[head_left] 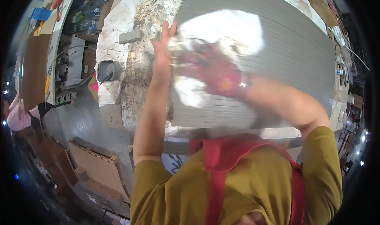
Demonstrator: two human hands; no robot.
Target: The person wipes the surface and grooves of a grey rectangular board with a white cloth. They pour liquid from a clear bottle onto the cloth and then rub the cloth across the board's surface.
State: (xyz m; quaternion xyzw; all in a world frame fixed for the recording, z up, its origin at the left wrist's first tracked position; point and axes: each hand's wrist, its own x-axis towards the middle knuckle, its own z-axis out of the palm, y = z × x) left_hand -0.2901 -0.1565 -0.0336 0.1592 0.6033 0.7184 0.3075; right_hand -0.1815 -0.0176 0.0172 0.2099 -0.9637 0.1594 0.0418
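Observation:
A wide grey panel (293,62) with fine parallel grooves lies flat on the stained work table (142,35). On its left part a crumpled white cloth (242,27) is spread out. My right hand (217,70), in a dark red glove and smeared by motion, presses on the cloth and grips part of it near the panel's left edge. My left hand (161,58) is bare and upright along that same edge, its fingers stretched out and holding nothing. Some of its far side is hidden by the cloth.
Left of the panel sit a small grey block (130,36) and a grey-smeared tub (109,71) on white paper. A side shelf holds plastic bottles (89,17). Cardboard pieces (97,161) stand on the floor. Another person (19,116) in pink is at the far left.

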